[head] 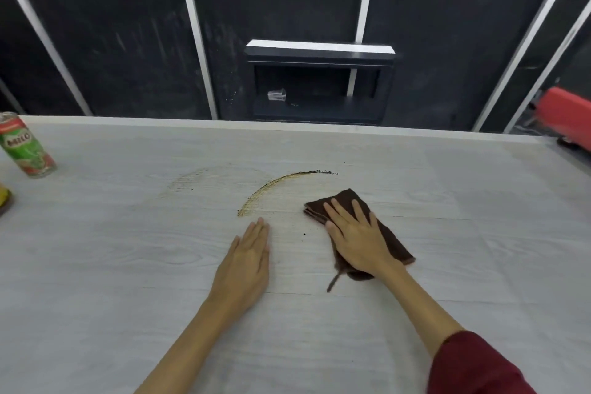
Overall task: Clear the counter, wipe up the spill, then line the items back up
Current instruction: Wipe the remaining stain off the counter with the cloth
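- Nearest to the viewer come two forearms, the right one ending in a dark red sleeve (473, 365), both reaching out over the pale wood-grain worktop (96, 265).
- Right-hand fingers (335, 209) lie spread and flat, pressing down on a folded brown cloth (388, 238); they pin it by pressure from above and do not curl round it.
- Left hand (246, 261) rests palm down on bare worktop just left of the cloth, fingers straight and together, holding nothing, seemingly as a brace.
- Just beyond both hands runs the spill (271, 187): a curved brown streak with dark grains gathered at its far right end, and a fainter smear (188, 182) further left.
- A few loose specks (303, 234) sit between the two hands.
- Wiping looks to be the step in hand, with the worst of the mess pushed into that arc.
- To do it well, I'd say sweep the cloth along the arc from outside inward, gathering grains under a clean fold instead of dragging them wider, then go back over the faint patch.
- Off at the left edge a green Milo can (27, 145) stands well clear, with something yellow and brown (4, 200) near it, cut off by the frame.
- Lining items back up has not begun.
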`<move>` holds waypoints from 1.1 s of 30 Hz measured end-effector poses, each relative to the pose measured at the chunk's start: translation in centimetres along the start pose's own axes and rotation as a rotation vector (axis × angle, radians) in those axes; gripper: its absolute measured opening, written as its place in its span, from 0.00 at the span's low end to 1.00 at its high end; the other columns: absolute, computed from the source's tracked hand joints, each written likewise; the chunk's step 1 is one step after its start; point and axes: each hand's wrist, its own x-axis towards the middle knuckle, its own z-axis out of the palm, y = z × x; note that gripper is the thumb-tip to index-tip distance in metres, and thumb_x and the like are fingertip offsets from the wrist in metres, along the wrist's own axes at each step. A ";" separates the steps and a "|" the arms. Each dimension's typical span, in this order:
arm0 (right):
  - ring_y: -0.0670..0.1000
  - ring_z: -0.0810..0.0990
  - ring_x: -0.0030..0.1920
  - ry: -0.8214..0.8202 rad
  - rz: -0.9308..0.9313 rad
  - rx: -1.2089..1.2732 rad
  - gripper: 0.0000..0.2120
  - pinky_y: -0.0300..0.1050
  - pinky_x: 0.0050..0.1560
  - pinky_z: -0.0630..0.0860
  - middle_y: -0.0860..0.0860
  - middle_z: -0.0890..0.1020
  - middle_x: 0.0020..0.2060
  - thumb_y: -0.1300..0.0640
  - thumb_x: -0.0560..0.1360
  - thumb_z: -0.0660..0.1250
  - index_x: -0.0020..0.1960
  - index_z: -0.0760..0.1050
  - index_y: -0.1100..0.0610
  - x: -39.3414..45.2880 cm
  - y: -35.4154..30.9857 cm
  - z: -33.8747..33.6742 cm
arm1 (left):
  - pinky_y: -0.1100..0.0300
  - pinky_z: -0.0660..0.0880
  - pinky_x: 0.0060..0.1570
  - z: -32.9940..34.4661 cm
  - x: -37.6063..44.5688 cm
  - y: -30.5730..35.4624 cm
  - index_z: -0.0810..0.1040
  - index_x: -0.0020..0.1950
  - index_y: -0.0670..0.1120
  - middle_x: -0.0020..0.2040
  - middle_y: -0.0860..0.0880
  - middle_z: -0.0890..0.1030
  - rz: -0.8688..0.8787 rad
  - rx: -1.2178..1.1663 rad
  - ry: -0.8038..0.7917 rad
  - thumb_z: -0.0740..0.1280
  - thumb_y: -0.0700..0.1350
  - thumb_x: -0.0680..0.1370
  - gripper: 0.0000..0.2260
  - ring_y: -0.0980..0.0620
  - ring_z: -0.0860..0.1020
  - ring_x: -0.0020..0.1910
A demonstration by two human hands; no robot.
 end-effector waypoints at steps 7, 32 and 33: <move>0.62 0.47 0.76 0.012 0.246 0.076 0.24 0.65 0.72 0.46 0.48 0.52 0.77 0.47 0.81 0.44 0.76 0.50 0.50 7.8 4.9 -2.5 | 0.64 0.42 0.71 -1.5 -0.4 -3.6 0.49 0.76 0.48 0.77 0.55 0.48 -0.074 -0.017 0.075 0.41 0.52 0.77 0.27 0.64 0.43 0.72; 0.55 0.44 0.77 -0.104 -0.091 -0.009 0.24 0.58 0.74 0.43 0.43 0.50 0.76 0.45 0.80 0.41 0.75 0.47 0.44 3.7 0.7 -1.3 | 0.60 0.43 0.73 -2.5 -1.9 -5.7 0.51 0.76 0.46 0.77 0.51 0.51 -0.230 0.022 0.132 0.47 0.45 0.82 0.21 0.63 0.47 0.73; 0.57 0.44 0.77 -0.105 -0.053 0.012 0.24 0.59 0.73 0.43 0.44 0.49 0.77 0.45 0.80 0.41 0.75 0.47 0.45 4.2 0.3 -1.3 | 0.60 0.44 0.73 -2.6 -1.9 -5.6 0.51 0.76 0.46 0.77 0.51 0.51 -0.227 0.021 0.130 0.47 0.46 0.82 0.21 0.61 0.48 0.74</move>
